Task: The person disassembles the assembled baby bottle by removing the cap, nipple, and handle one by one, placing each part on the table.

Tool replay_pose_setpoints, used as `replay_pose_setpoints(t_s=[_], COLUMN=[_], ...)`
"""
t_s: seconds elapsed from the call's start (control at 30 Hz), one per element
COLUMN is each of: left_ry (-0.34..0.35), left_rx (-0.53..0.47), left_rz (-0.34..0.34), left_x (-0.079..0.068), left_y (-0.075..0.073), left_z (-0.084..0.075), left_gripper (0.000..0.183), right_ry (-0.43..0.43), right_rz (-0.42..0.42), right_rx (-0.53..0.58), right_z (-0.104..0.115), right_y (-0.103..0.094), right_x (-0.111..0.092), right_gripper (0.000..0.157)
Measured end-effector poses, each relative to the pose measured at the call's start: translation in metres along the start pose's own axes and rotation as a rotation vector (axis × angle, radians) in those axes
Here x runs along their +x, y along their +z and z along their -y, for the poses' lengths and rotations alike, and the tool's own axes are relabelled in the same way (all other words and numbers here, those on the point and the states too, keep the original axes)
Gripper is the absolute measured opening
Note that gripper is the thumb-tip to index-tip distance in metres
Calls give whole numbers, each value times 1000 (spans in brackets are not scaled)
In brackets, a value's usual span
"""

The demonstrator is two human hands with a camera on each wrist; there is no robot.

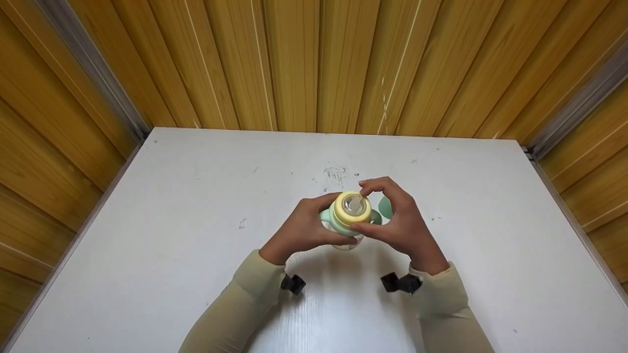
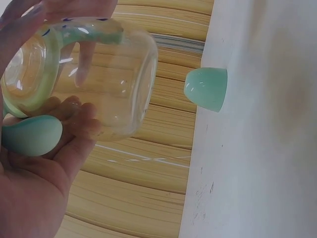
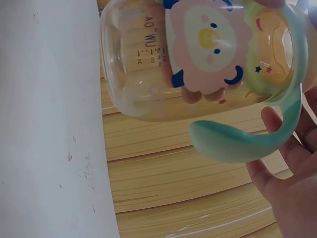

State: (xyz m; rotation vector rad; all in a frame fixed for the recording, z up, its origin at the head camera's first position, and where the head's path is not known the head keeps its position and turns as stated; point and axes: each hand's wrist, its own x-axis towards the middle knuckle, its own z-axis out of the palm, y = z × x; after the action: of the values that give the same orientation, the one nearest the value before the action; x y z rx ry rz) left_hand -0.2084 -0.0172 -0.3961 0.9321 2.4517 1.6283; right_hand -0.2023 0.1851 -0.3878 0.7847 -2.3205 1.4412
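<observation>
Sleeves: I wear light beige sleeves (image 1: 257,284) on both arms; a small black device (image 1: 293,284) sits at each wrist.
Left hand: my left hand (image 1: 309,224) grasps the bottle from its left side, thumb and fingers curved round it.
Right hand: my right hand (image 1: 401,220) pinches the yellow ring (image 1: 343,219) at the top, thumb on the near edge, forefinger on the far edge.
Bottle: the baby bottle (image 2: 111,84) is between my hands, raised above the table, nipple end up; body see-through.
Nipple: a clear nipple (image 1: 353,204) shows in the middle of the ring.
Handles: two green handles, one each side; the handle (image 3: 242,145) in the right wrist view curves down beside the body.
Markings: a pink animal print (image 3: 208,39), beside it lettering and scale marks.
Cap: a green domed cap (image 2: 207,89) stands on the table, beyond my right hand and partly hidden by it from above.
Table: white tabletop (image 1: 147,235), scuffed with dark marks.
Wall: yellow wood-patterned panels (image 1: 294,63) behind the far edge.
</observation>
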Motion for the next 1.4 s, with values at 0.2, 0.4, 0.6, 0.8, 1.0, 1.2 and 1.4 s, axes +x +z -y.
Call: replay_pose_setpoints(t_s=[0.2, 0.4, 0.6, 0.8, 1.0, 1.2, 1.4], left_ry=[11, 44, 28, 20, 19, 37, 41], left_rx=[4, -8, -11, -16, -16, -3, -7], left_rz=[-1, 3, 9, 13, 15, 11, 12], left_x=[3, 6, 4, -1, 0, 4, 4], left_y=[4, 6, 4, -1, 1, 5, 6], left_z=[13, 25, 16, 0, 6, 23, 24], left_gripper=[69, 71, 70, 66, 68, 70, 69], right_ry=[11, -3, -7, -13, 1, -25, -61], right_rz=[11, 21, 32, 38, 47, 32, 4], right_rx=[37, 80, 91, 95, 65, 37, 19], right_z=[3, 25, 31, 30, 34, 34, 12], right_y=[0, -3, -3, -3, -4, -4, -2], right_x=[0, 2, 3, 3, 2, 2, 1], right_gripper=[49, 46, 45, 46, 47, 50, 55])
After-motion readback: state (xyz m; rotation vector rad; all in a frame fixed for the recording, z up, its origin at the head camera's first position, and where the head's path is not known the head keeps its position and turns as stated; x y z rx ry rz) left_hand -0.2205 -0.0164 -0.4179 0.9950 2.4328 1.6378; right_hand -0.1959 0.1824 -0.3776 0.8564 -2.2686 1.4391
